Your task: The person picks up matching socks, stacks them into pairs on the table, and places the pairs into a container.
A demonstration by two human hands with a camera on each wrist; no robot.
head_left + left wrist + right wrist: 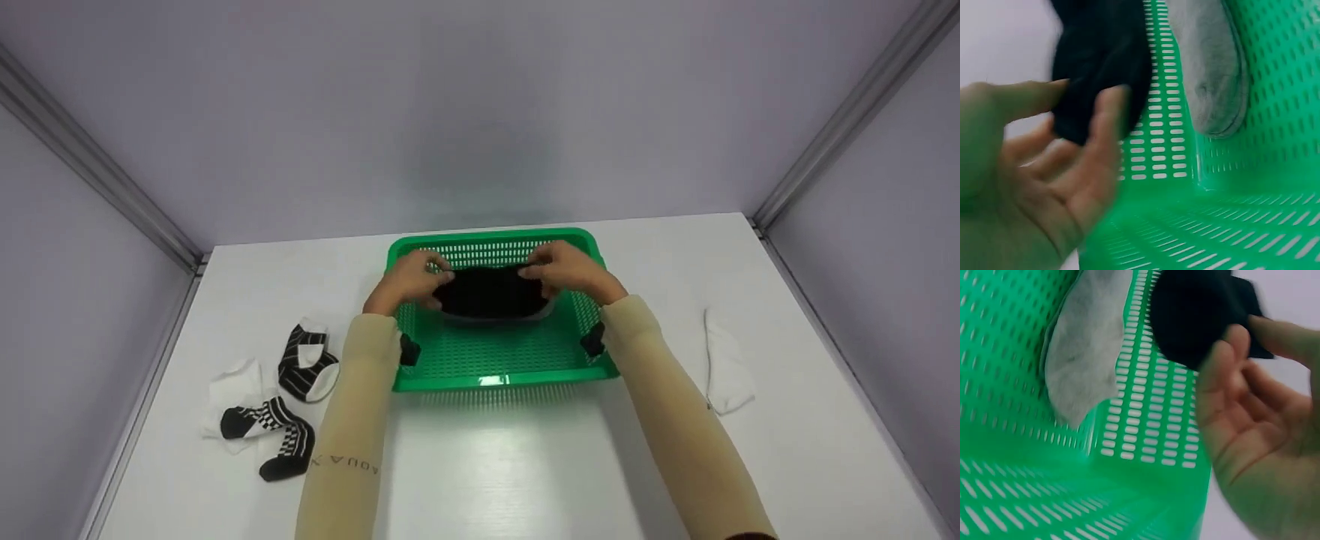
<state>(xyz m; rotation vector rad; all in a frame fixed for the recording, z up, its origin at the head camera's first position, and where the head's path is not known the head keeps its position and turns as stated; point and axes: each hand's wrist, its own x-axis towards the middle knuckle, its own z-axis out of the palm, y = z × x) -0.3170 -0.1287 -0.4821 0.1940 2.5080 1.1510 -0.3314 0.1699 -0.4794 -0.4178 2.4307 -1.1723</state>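
Note:
Both hands hold a black sock (491, 292) stretched sideways over the back half of a green plastic basket (435, 384). My left hand (411, 279) pinches its left end between thumb and fingers. At the other end, my right hand (564, 268) grips it the same way. Under the black cloth lies a grey sock (1210, 73) inside the basket, along the slotted back wall; in the head view only its front edge shows. The wrist views blur the hands slightly, and both show the black sock apart from the grey one.
On the white table, left of the basket, lie a black-and-white striped sock (296, 371), a checked sock (289, 446) and a white sock-like cloth (236, 382). Another white sock (726, 367) lies to the right. Walls (480, 112) enclose the table's back and sides.

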